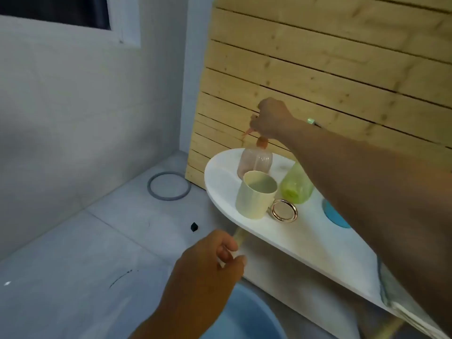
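Observation:
A pale orange spray bottle [255,161] stands at the far end of a white oval shelf [315,243]. My right hand [271,118] grips its trigger head from above. A cream ribbed cup [254,195] stands in front of the bottle, with a green bottle [296,187] beside it. A small round gold-rimmed mirror [284,210] lies next to the cup. My left hand [215,263] hangs below the shelf's front edge, fingers curled round something pale that I cannot make out.
A wooden slat wall [318,69] rises behind the shelf. A blue round thing [333,215] sits partly hidden by my right arm. A blue basin [244,316] stands on the grey floor below. A grey ring [168,185] lies on the floor in the corner.

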